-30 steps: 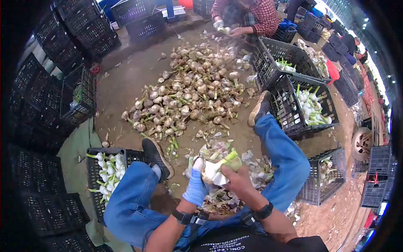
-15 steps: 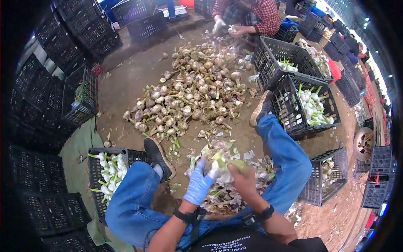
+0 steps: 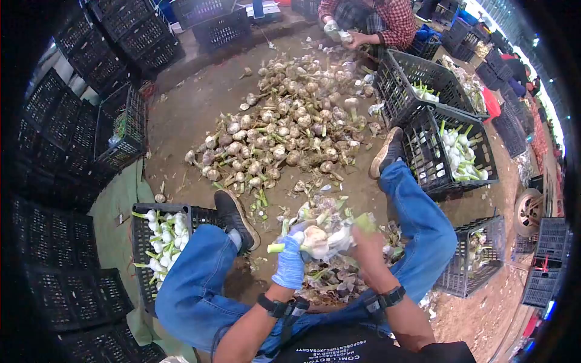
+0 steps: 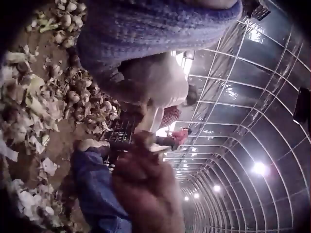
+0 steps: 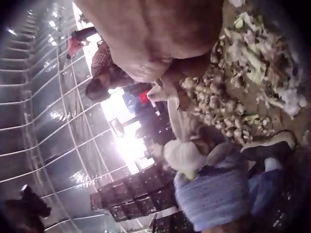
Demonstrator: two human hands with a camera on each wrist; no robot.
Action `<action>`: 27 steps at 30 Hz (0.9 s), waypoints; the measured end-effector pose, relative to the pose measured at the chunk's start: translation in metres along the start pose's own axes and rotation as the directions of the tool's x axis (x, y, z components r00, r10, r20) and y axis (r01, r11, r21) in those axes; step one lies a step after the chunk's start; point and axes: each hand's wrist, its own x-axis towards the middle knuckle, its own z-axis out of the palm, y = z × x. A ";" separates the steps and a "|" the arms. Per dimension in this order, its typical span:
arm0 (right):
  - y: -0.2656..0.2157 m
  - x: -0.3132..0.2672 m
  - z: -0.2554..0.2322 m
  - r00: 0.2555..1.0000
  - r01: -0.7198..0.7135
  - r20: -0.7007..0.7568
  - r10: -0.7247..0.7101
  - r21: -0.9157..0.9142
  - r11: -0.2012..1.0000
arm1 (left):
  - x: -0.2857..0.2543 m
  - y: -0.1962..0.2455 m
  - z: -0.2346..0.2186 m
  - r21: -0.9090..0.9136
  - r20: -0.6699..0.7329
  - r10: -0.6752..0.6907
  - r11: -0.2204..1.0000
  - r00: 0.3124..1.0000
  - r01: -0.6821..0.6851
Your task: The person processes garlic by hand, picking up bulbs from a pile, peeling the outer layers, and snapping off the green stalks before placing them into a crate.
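Left hand [image 3: 289,263]'s curled round the garlic bulb [image 3: 316,238], stem [image 3: 276,248] poking out left, away from the right hand [image 3: 370,251], which pinches the husk [image 5: 179,121] opposite. Bulb's nearer the left, fwiw.

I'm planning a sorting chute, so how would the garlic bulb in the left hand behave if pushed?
The bulb looks round, so it might roll, though its attached stalk would probably make it veer. Its thin, trailing skin looks floppy and likely to tear.
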 end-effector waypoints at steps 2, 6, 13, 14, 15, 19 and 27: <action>0.031 0.021 -0.016 0.976 0.218 0.052 -0.213 -0.356 0.909 | -0.002 0.002 0.005 0.029 0.031 0.029 0.999 0.999 -0.030; 0.036 0.019 -0.012 0.957 0.284 0.125 -0.262 -0.589 0.756 | -0.013 0.005 0.010 0.059 -0.002 0.008 0.998 1.000 -0.007; 0.071 0.038 -0.070 0.796 0.581 0.413 -0.442 -0.725 0.371 | -0.019 0.047 0.029 0.022 -0.136 0.020 1.000 0.991 -0.017; 0.063 0.020 -0.062 0.844 0.534 0.417 -0.338 -0.705 0.466 | -0.011 0.036 0.018 0.030 -0.086 0.013 1.000 0.996 -0.011; 0.038 0.000 -0.042 0.843 0.536 0.417 -0.341 -0.706 0.463 | -0.002 0.025 0.009 0.038 -0.030 0.008 0.999 1.000 -0.007; -0.022 -0.042 0.011 0.772 0.633 0.391 -0.500 -0.532 0.562 | -0.007 0.016 0.015 0.294 0.014 0.096 0.951 0.995 -0.096; -0.034 -0.051 0.047 0.516 0.796 0.577 -0.634 -0.597 0.104 | -0.015 0.003 0.015 0.639 0.029 0.332 0.719 0.943 -0.273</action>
